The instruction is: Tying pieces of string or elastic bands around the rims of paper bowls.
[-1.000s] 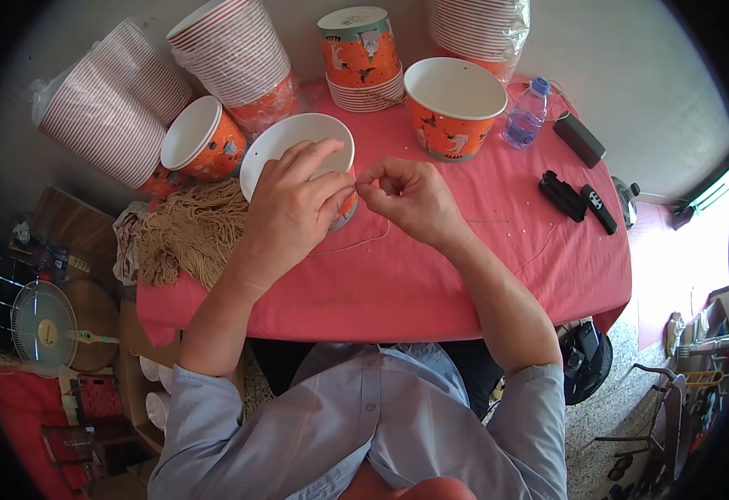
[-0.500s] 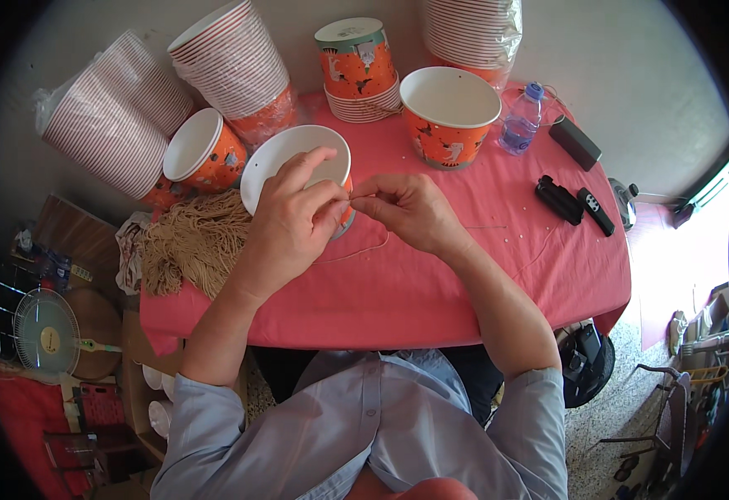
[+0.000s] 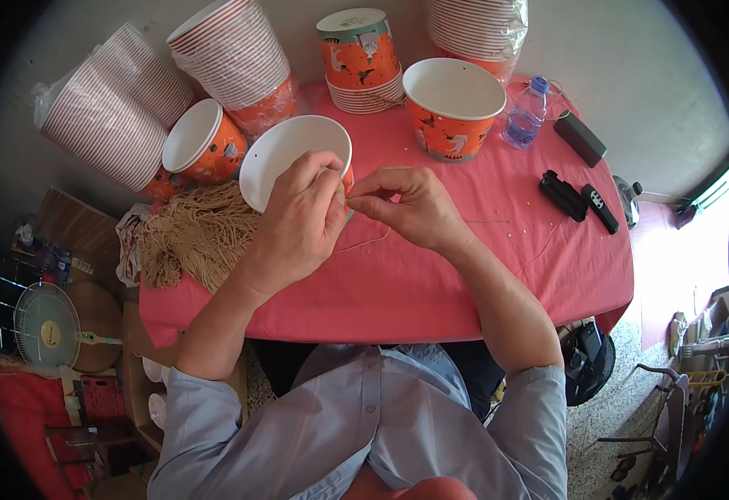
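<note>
My left hand (image 3: 296, 218) and my right hand (image 3: 415, 208) meet at the near right side of a white-lined orange paper bucket (image 3: 294, 140). Both are closed, thumb against fingers, with their tips almost touching. Between them they pinch what looks like the end of a thin pale cord (image 3: 366, 242); the tips cover most of it. Part of that cord curves over the tablecloth below my hands. The bucket is tilted toward me, partly hidden by my left hand. A bundle of tan cords (image 3: 194, 237) lies left of my left forearm.
Wrapped bucket stacks (image 3: 235, 67) line the back left. An upright bucket (image 3: 454, 125), inverted buckets (image 3: 360, 58) and a water bottle (image 3: 528, 112) stand behind. A dark box (image 3: 579, 138), an open black case (image 3: 563, 195) and a small remote (image 3: 600, 208) sit right on the red tablecloth (image 3: 431, 292).
My left fingers have curled in, the raised index finger coming down toward the thumb. My right hand keeps its pinch at nearly the same spot. The view has shifted slightly.
</note>
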`<state>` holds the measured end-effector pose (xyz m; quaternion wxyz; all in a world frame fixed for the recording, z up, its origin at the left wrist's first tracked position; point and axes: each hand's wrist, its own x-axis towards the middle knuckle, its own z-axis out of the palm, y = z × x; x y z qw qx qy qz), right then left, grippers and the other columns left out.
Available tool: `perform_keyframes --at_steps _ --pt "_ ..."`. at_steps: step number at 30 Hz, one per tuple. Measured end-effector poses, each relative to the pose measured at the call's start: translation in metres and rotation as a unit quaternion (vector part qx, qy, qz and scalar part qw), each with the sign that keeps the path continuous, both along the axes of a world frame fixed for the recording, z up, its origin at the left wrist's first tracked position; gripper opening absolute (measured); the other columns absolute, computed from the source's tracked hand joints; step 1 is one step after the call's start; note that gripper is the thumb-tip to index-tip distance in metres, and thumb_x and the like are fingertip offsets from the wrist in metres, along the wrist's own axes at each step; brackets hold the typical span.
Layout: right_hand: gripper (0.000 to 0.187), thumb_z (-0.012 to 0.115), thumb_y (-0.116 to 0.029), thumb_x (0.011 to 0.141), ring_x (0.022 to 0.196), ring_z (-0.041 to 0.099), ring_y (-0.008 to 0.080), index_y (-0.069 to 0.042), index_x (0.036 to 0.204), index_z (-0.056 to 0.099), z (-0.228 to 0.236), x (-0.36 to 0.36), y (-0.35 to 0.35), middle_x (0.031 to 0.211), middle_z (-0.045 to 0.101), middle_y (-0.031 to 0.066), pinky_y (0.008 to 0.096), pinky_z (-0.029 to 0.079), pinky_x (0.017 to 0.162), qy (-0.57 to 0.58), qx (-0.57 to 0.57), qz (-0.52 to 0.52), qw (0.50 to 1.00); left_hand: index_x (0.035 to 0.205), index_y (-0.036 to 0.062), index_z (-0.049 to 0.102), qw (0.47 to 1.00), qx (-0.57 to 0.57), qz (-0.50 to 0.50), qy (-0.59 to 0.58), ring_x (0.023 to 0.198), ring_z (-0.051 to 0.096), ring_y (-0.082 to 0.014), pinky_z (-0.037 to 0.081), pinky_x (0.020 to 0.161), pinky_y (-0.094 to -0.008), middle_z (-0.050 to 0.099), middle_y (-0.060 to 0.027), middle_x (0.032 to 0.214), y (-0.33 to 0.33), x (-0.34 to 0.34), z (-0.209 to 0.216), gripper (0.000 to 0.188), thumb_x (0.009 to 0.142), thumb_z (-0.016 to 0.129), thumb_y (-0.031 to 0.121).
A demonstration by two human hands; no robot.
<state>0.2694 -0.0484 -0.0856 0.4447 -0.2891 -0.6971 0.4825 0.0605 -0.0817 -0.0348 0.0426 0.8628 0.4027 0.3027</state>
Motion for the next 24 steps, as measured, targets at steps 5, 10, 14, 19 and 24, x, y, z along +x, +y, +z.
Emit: perform_keyframes --at_steps 5,10,14,19,24 --pt "0.011 0.079 -0.009 0.095 0.083 0.068 0.0101 -0.003 0.104 0.08 -0.003 -0.001 0.002 0.092 0.077 0.0033 0.0295 0.055 0.078 0.012 0.009 -0.001 1.0 0.105 -0.0028 0.058 0.999 0.043 0.016 0.026 0.104 0.059 -0.0364 0.048 0.091 -0.0475 0.055 -0.0157 0.113 0.001 0.002 -0.006 0.014 0.095 0.064 0.004" --pt "0.015 0.076 -0.008 0.097 0.087 0.074 0.0122 0.002 0.108 0.079 -0.003 -0.002 0.001 0.094 0.079 0.0067 0.0307 0.06 0.081 0.03 0.02 0.005 0.999 0.102 -0.0013 0.058 0.998 0.055 0.021 0.035 0.101 0.058 -0.0357 0.048 0.089 -0.0474 0.054 -0.0153 0.108 0.002 0.001 -0.007 0.013 0.093 0.066 0.004" --pt "0.016 0.076 -0.009 0.097 0.085 0.073 0.0118 0.001 0.109 0.079 -0.002 -0.005 -0.002 0.093 0.079 0.0064 0.0309 0.06 0.081 0.038 0.021 -0.005 0.999 0.099 -0.0012 0.06 0.998 0.061 0.023 0.026 0.097 0.058 -0.0348 0.048 0.088 -0.0463 0.056 -0.0134 0.104 0.003 0.001 -0.005 0.01 0.094 0.066 0.005" --pt "0.01 0.074 -0.009 0.096 0.087 0.067 0.0086 0.0 0.1 0.075 -0.004 -0.003 0.0 0.091 0.075 0.0016 0.0296 0.055 0.084 0.026 -0.018 -0.041 0.999 0.097 -0.0036 0.063 0.997 0.01 0.032 -0.065 0.089 0.064 -0.0357 0.051 0.081 -0.0465 0.064 -0.0142 0.095 0.007 -0.008 0.004 0.017 0.101 0.067 0.012" --pt "0.01 0.072 -0.01 0.095 0.084 0.066 0.0077 0.0 0.097 0.073 -0.009 -0.009 0.004 0.087 0.073 0.0011 0.0286 0.055 0.081 -0.019 -0.039 -0.098 0.994 0.108 -0.0056 0.068 0.995 -0.024 0.072 -0.061 0.099 0.07 -0.0392 0.055 0.088 -0.0449 0.072 -0.0208 0.105 0.006 -0.014 0.013 0.024 0.107 0.061 0.017"
